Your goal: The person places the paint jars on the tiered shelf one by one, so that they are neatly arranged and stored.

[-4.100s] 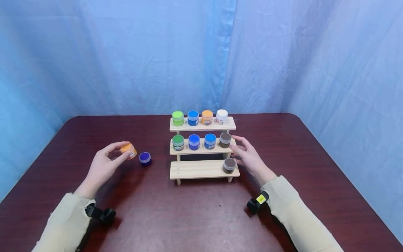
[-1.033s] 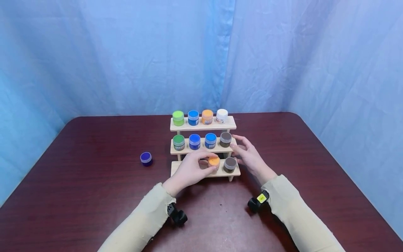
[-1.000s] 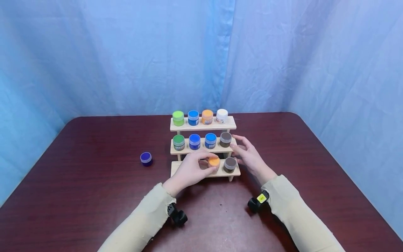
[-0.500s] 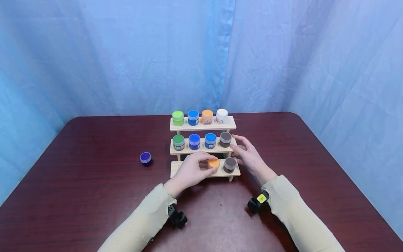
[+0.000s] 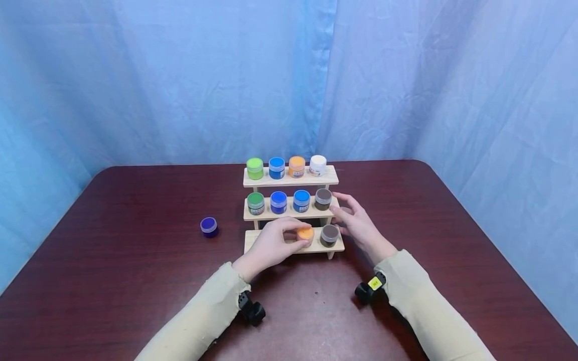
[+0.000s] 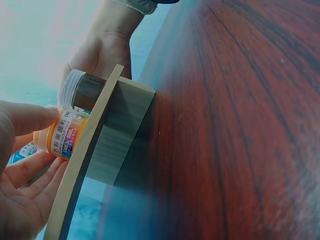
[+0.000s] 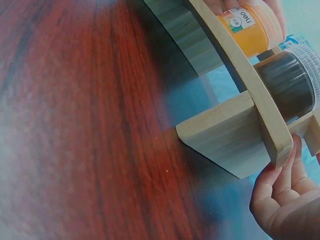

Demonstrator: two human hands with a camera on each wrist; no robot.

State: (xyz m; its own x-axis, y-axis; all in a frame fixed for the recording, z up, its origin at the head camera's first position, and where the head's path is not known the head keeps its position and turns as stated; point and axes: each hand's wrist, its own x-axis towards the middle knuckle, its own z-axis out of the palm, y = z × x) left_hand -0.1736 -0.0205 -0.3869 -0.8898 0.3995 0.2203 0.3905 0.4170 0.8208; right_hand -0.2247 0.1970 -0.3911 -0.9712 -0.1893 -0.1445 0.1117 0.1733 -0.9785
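My left hand [image 5: 275, 243] pinches an orange paint jar [image 5: 305, 233] between thumb and fingers. The jar sits on the lowest step of a three-step wooden rack [image 5: 271, 216], just left of a dark brown paint jar [image 5: 329, 235]. In the left wrist view the orange jar's [image 6: 64, 134] base meets the shelf board, its label facing the camera. My right hand [image 5: 356, 223] grips the rack's right end. In the right wrist view, fingertips [image 7: 270, 172] of that hand press against the end of the lowest board.
On the middle step stand green, blue and brown jars [image 5: 322, 199]. Light green, blue, orange and white jars [image 5: 318, 166] line the top step. A dark blue jar [image 5: 209, 227] stands alone on the dark red table [image 5: 135, 260], left of the rack. Blue curtains [image 5: 217, 80] hang behind.
My left hand has carried the orange jar from the left of the table onto the lowest step, then shifted it slightly left, away from the brown jar. The right hand has stayed at the rack.
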